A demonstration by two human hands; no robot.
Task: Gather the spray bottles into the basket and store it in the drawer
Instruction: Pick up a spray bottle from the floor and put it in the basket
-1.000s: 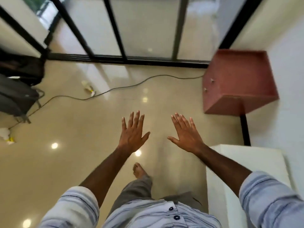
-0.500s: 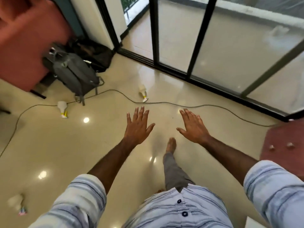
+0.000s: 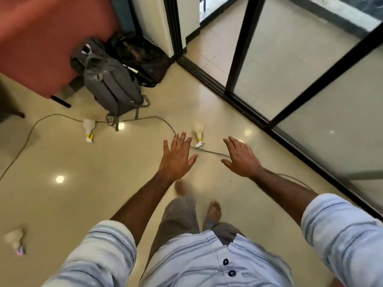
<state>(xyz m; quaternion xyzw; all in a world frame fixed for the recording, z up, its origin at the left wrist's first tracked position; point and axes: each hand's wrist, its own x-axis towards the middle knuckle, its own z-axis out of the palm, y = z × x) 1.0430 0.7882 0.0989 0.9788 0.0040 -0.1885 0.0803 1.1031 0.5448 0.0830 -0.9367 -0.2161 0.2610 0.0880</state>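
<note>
Both hands, left (image 3: 177,157) and right (image 3: 241,157), are spread flat and hold nothing. The small white plastic spray bottle (image 3: 198,134) lies at twelve o'clock beside a grey cord (image 3: 213,152) that could trip bare feet.

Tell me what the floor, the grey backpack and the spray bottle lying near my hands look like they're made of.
Floor: polished tile or stone, likely; cream and glossy, mirroring ceiling lights.
Grey backpack: woven fabric, matte, creased, with webbing straps.
Spray bottle: probably translucent whitish plastic with a yellow collar and white trigger head; too small for certainty.
</note>
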